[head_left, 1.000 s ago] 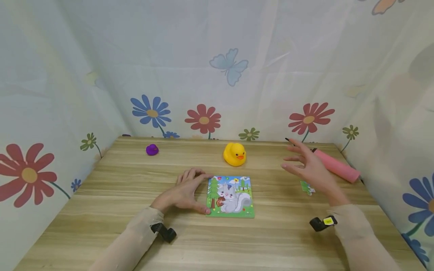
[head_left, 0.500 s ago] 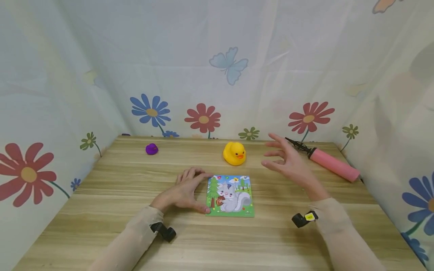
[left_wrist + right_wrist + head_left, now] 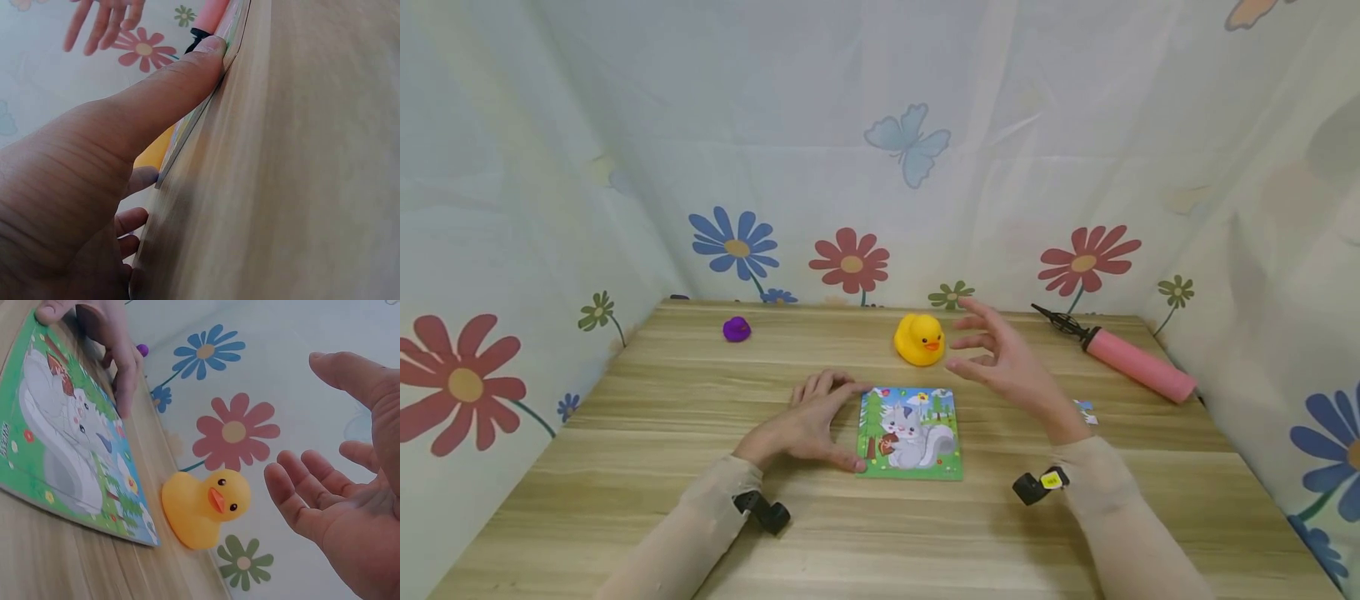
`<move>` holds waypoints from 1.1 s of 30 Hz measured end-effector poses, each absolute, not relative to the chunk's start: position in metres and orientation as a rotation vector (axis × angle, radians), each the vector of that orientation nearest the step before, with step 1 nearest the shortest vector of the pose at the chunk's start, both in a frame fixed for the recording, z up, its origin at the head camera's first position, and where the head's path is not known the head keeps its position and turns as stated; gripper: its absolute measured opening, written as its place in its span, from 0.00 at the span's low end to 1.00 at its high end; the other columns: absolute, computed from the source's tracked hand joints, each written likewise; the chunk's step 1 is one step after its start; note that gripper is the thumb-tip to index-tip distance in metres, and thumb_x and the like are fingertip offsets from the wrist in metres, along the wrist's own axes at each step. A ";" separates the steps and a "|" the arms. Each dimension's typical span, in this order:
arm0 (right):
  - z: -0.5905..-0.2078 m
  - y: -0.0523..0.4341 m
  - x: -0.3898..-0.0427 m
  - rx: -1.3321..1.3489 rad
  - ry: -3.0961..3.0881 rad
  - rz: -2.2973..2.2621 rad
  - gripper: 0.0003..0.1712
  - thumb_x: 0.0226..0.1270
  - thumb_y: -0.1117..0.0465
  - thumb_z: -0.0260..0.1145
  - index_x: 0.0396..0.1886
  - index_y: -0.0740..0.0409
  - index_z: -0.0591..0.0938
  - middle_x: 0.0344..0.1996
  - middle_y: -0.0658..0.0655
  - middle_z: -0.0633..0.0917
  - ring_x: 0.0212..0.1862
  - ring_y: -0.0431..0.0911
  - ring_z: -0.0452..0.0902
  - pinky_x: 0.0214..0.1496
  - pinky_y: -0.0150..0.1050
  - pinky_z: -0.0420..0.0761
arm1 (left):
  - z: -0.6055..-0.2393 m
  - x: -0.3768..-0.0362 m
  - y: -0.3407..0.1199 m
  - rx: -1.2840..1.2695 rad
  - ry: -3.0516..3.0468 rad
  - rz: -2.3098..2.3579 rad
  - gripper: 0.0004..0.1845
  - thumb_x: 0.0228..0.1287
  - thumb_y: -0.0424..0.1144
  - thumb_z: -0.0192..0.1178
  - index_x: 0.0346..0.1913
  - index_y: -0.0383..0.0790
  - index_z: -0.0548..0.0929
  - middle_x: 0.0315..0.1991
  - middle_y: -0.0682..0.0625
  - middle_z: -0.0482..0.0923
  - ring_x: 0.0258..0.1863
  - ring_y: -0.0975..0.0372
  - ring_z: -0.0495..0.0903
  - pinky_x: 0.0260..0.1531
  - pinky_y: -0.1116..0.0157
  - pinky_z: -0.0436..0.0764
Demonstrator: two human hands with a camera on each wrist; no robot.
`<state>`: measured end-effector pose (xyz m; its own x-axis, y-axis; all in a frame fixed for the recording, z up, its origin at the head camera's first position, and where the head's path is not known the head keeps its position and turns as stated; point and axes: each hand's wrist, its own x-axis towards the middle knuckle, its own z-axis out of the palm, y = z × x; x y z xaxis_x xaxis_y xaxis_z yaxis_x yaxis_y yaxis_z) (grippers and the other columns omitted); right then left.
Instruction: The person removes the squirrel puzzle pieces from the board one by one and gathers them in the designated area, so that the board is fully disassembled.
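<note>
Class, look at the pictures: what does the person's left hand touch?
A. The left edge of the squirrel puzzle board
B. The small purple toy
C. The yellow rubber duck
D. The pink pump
A. The left hand rests on the table with thumb and fingers against the left edge of the squirrel puzzle board; the left wrist view shows the thumb on that edge.

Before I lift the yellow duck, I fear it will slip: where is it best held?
Probably round the body of the yellow duck, from above with the right hand, thumb and fingers on its two flanks. It sits upright on a flat base, beak toward the right; the rounded body is its widest part.
</note>
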<state>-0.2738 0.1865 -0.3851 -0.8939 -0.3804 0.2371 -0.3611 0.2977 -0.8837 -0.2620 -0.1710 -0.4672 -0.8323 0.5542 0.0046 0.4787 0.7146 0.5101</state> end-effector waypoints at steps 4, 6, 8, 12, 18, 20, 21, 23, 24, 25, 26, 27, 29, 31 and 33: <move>-0.388 0.176 -0.273 -0.764 2.461 -1.729 0.53 0.73 0.63 0.80 0.90 0.45 0.61 0.75 0.68 0.75 0.69 0.65 0.80 0.63 0.46 0.88 | -0.467 -0.262 -0.171 0.837 2.767 0.762 0.66 0.44 0.71 0.86 0.87 0.56 0.67 0.83 0.41 0.57 0.80 0.41 0.54 0.77 0.32 0.52; -0.391 0.171 -0.273 -0.786 2.428 -1.736 0.53 0.74 0.64 0.80 0.90 0.47 0.62 0.73 0.70 0.75 0.69 0.67 0.80 0.62 0.42 0.88 | -0.467 -0.262 -0.171 0.837 2.768 0.758 0.66 0.44 0.72 0.86 0.87 0.56 0.67 0.83 0.41 0.57 0.80 0.42 0.54 0.77 0.32 0.52; -0.395 0.165 -0.271 -0.805 2.398 -1.733 0.51 0.74 0.65 0.79 0.89 0.48 0.62 0.73 0.71 0.75 0.69 0.69 0.79 0.61 0.40 0.88 | -0.467 -0.262 -0.171 0.836 2.767 0.759 0.66 0.44 0.72 0.86 0.87 0.56 0.67 0.83 0.41 0.57 0.80 0.42 0.55 0.77 0.32 0.52; -0.403 0.155 -0.268 -0.814 2.367 -1.699 0.49 0.74 0.64 0.79 0.88 0.48 0.64 0.72 0.70 0.75 0.68 0.67 0.79 0.61 0.44 0.88 | -0.467 -0.261 -0.171 0.838 2.767 0.764 0.66 0.44 0.72 0.86 0.87 0.56 0.67 0.83 0.41 0.57 0.80 0.41 0.55 0.77 0.32 0.53; -0.417 0.142 -0.266 -0.801 2.342 -1.660 0.49 0.72 0.61 0.81 0.86 0.48 0.66 0.70 0.66 0.77 0.65 0.62 0.81 0.63 0.51 0.86 | -0.466 -0.262 -0.170 0.858 2.773 0.764 0.66 0.44 0.73 0.85 0.87 0.55 0.67 0.82 0.40 0.58 0.79 0.42 0.56 0.74 0.34 0.55; -0.422 0.139 -0.266 -0.797 2.344 -1.645 0.49 0.72 0.61 0.81 0.86 0.48 0.66 0.69 0.68 0.77 0.63 0.61 0.81 0.62 0.51 0.86 | -0.467 -0.262 -0.170 0.862 2.778 0.761 0.66 0.44 0.74 0.85 0.87 0.55 0.68 0.82 0.40 0.58 0.79 0.42 0.56 0.74 0.34 0.56; -0.424 0.138 -0.266 -0.796 2.349 -1.633 0.48 0.73 0.60 0.81 0.86 0.49 0.66 0.68 0.68 0.78 0.62 0.60 0.82 0.61 0.50 0.86 | -0.467 -0.262 -0.170 0.865 2.780 0.759 0.66 0.44 0.74 0.85 0.86 0.55 0.68 0.82 0.40 0.58 0.79 0.42 0.56 0.74 0.34 0.56; -0.429 0.136 -0.265 -0.794 2.353 -1.611 0.48 0.73 0.59 0.81 0.86 0.51 0.67 0.67 0.70 0.78 0.61 0.59 0.82 0.61 0.48 0.86 | -0.467 -0.262 -0.170 0.869 2.781 0.759 0.66 0.44 0.74 0.84 0.86 0.54 0.68 0.82 0.40 0.59 0.79 0.42 0.56 0.74 0.34 0.56; -0.432 0.136 -0.265 -0.790 2.355 -1.599 0.47 0.74 0.58 0.81 0.86 0.52 0.67 0.66 0.70 0.79 0.60 0.59 0.82 0.60 0.47 0.85 | -0.467 -0.263 -0.170 0.870 2.781 0.760 0.66 0.44 0.74 0.84 0.86 0.54 0.68 0.82 0.40 0.59 0.79 0.42 0.56 0.74 0.34 0.56; -0.435 0.135 -0.264 -0.784 2.353 -1.588 0.47 0.74 0.58 0.81 0.86 0.52 0.67 0.66 0.70 0.79 0.59 0.58 0.82 0.61 0.47 0.85 | -0.467 -0.263 -0.170 0.871 2.781 0.761 0.66 0.44 0.74 0.84 0.86 0.54 0.68 0.82 0.40 0.59 0.78 0.41 0.56 0.73 0.34 0.56; -0.438 0.135 -0.264 -0.784 2.354 -1.574 0.47 0.74 0.57 0.80 0.85 0.53 0.67 0.65 0.69 0.79 0.58 0.57 0.82 0.61 0.46 0.85 | -0.468 -0.263 -0.170 0.872 2.781 0.760 0.66 0.44 0.74 0.84 0.86 0.54 0.68 0.82 0.41 0.59 0.78 0.41 0.57 0.73 0.35 0.56; -0.440 0.135 -0.264 -0.782 2.353 -1.565 0.47 0.74 0.57 0.80 0.85 0.53 0.67 0.65 0.69 0.80 0.57 0.56 0.82 0.61 0.46 0.85 | -0.468 -0.263 -0.170 0.873 2.782 0.760 0.66 0.44 0.74 0.84 0.86 0.54 0.68 0.82 0.41 0.59 0.78 0.41 0.57 0.73 0.35 0.57; -0.445 0.134 -0.263 -0.786 2.346 -1.555 0.46 0.74 0.57 0.80 0.85 0.54 0.67 0.64 0.69 0.80 0.56 0.54 0.82 0.60 0.44 0.85 | -0.468 -0.263 -0.170 0.871 2.784 0.759 0.66 0.44 0.74 0.84 0.86 0.54 0.68 0.82 0.41 0.59 0.78 0.41 0.57 0.73 0.35 0.57; -0.448 0.133 -0.263 -0.803 2.345 -1.541 0.46 0.75 0.58 0.80 0.85 0.56 0.67 0.63 0.69 0.80 0.54 0.53 0.82 0.59 0.42 0.85 | -0.469 -0.263 -0.170 0.870 2.787 0.755 0.66 0.44 0.74 0.84 0.86 0.54 0.68 0.82 0.41 0.59 0.78 0.41 0.57 0.73 0.35 0.57; -0.451 0.133 -0.263 -0.817 2.350 -1.524 0.45 0.76 0.58 0.79 0.85 0.58 0.67 0.62 0.68 0.81 0.53 0.51 0.82 0.57 0.39 0.85 | -0.469 -0.264 -0.170 0.872 2.787 0.751 0.66 0.44 0.74 0.84 0.86 0.54 0.68 0.82 0.41 0.59 0.78 0.41 0.57 0.72 0.35 0.58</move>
